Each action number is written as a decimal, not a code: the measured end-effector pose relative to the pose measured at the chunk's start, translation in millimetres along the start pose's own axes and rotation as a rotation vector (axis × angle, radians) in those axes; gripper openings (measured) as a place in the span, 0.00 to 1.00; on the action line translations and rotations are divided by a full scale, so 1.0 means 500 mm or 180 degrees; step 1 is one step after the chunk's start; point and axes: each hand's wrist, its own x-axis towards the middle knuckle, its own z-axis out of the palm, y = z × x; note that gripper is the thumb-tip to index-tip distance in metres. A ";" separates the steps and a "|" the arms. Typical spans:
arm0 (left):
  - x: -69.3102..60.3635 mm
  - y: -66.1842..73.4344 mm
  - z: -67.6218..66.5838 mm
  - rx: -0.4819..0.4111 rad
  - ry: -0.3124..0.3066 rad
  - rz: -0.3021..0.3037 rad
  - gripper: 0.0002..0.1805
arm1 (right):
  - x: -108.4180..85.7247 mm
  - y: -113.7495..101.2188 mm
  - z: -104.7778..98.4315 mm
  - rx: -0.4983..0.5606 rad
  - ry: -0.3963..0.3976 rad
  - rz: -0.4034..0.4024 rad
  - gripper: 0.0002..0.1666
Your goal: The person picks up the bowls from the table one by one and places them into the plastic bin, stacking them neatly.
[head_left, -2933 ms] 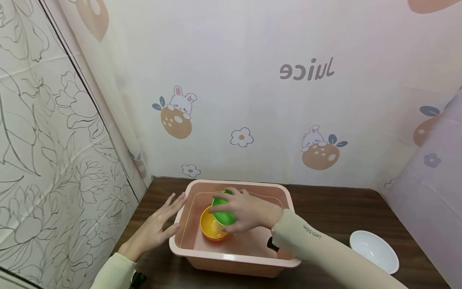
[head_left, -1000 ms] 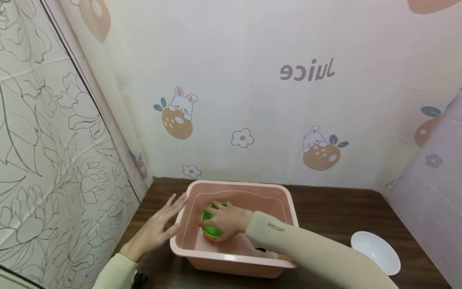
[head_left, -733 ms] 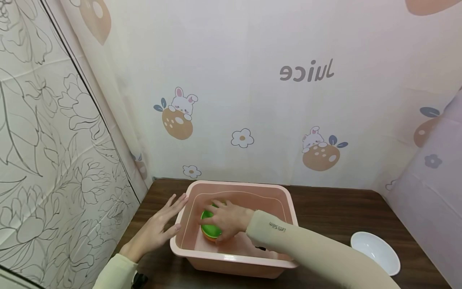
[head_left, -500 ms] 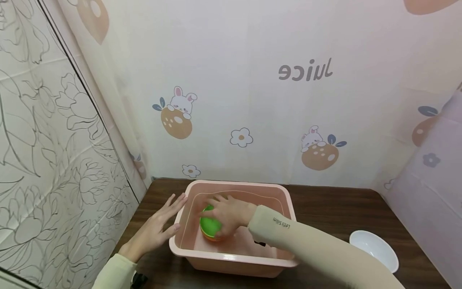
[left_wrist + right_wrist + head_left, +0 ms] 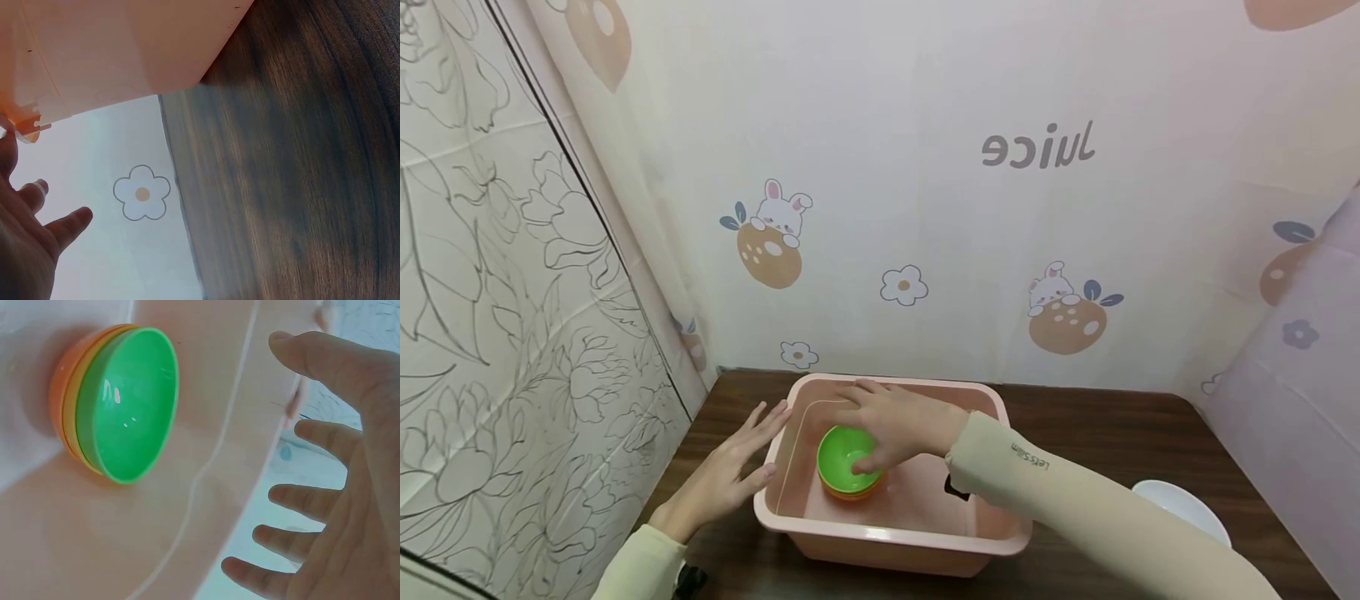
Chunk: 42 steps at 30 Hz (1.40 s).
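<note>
A green bowl (image 5: 842,457) sits nested in a yellow bowl (image 5: 74,403) and an orange bowl (image 5: 60,387), inside a pink plastic basin (image 5: 895,535). Above the stack hovers my right hand (image 5: 898,421), its fingers spread and holding nothing; the right wrist view shows a gap between them and the green bowl (image 5: 134,406). My left hand (image 5: 726,475) has its fingers extended, fingertips at the left rim of the basin. In the left wrist view, the left hand (image 5: 31,231) is partly cut off beside the basin wall (image 5: 119,50).
A white oval bowl (image 5: 1183,508) stands on the dark wooden table (image 5: 1090,442) at the right, partly covered by the right sleeve. A patterned curtain (image 5: 925,208) hangs behind the table, and a floral panel (image 5: 512,333) rises at the left.
My right hand has set the green bowl into the yellow one, let go, and risen back to the right. The left hand has stayed put.
</note>
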 end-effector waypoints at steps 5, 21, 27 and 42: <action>0.002 -0.003 0.001 0.0023 0.0011 0.0018 0.40 | -0.042 0.012 -0.025 0.0023 0.0211 0.0069 0.47; 0.000 -0.006 0.003 -0.0020 0.0032 0.0011 0.39 | -0.195 0.098 -0.040 0.0126 0.0822 0.0575 0.50; 0.002 -0.007 0.004 -0.0008 0.0042 0.0031 0.39 | -0.241 0.112 -0.036 0.0140 0.1069 0.0636 0.51; 0.001 -0.011 0.006 0.0013 0.0078 0.0044 0.39 | -0.373 0.161 0.020 -0.0158 0.1941 0.0615 0.52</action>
